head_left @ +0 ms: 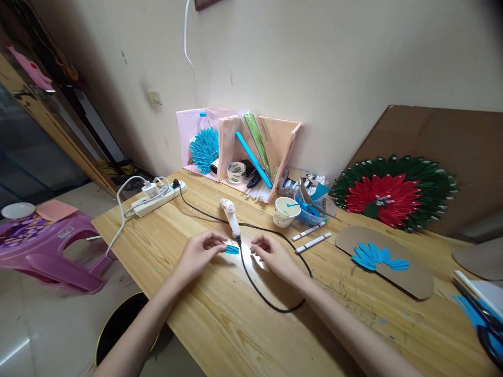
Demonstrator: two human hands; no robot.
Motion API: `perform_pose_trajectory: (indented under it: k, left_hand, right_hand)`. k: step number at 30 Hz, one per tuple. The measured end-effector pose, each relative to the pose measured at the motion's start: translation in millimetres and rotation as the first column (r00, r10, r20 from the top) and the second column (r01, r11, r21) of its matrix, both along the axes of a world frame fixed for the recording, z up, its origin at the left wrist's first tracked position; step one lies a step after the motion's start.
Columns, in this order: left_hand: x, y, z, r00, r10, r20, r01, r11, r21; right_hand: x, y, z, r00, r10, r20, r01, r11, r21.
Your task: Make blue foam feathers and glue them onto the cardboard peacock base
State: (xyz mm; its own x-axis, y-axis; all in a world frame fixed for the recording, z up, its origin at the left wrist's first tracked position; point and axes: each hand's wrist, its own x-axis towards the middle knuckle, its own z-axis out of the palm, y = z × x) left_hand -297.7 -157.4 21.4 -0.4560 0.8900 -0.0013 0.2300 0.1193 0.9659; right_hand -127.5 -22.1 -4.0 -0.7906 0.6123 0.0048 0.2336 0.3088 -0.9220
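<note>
My left hand (202, 253) pinches a small blue petal (231, 250) between thumb and fingers, low over the wooden table. Just behind it a white hot glue gun (231, 217) rests with its black cord running toward me; a bright patch of light lies on the table beside it. To the right of the cord, my right hand (275, 255) has its fingers curled in toward the thumb; whether anything tiny is between the tips I cannot make out. A cardboard piece (412, 280) on the right carries a partial fan of blue petals (379, 256).
Behind stand a paper cup (285, 214), two white markers (313, 242), a blue tub (314, 209) and a pink organizer (231, 125). A power strip (159, 199) lies at left. A red and green petal fan (383, 196) leans on cardboard. Scissors (485, 317) lie at far right.
</note>
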Motion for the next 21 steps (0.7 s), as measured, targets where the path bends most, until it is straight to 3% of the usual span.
perform_pose_trajectory:
  k: [4,6,9,12,16,21]
  left_hand:
    - [-28.7,-14.7,-10.5,0.958,0.282,0.048,-0.283,0.959,-0.001]
    - [-36.7,-15.4,-16.4,0.925,0.365,0.104,-0.367,0.93,-0.002]
    - [-38.9,-13.0,-21.7,0.883,0.438,0.166,-0.444,0.896,-0.005]
    - [-36.1,-13.1,-23.9,0.863,0.473,0.179,-0.483,0.876,0.01]
    - [-36.2,-18.3,-27.1,0.862,0.484,0.15,-0.494,0.869,0.034]
    - [-39.5,-21.8,-28.1,0.866,0.491,0.098,-0.497,0.867,0.047]
  right_hand:
    - [-50.2,-7.6,1.2,0.997,-0.08,0.016,0.073,0.962,0.265]
    - [-72.7,-10.0,3.0,0.993,-0.075,0.091,0.034,0.922,0.386]
    - [-91.3,-11.9,3.3,0.985,-0.078,0.154,0.002,0.898,0.441]
    - [-86.8,-13.0,2.9,0.99,-0.085,0.11,0.032,0.91,0.414]
    - [-57.3,-19.1,5.0,0.995,-0.089,-0.038,0.096,0.931,0.352]
    - [-28.0,-36.0,3.4,0.999,0.024,-0.048,-0.009,0.958,0.288]
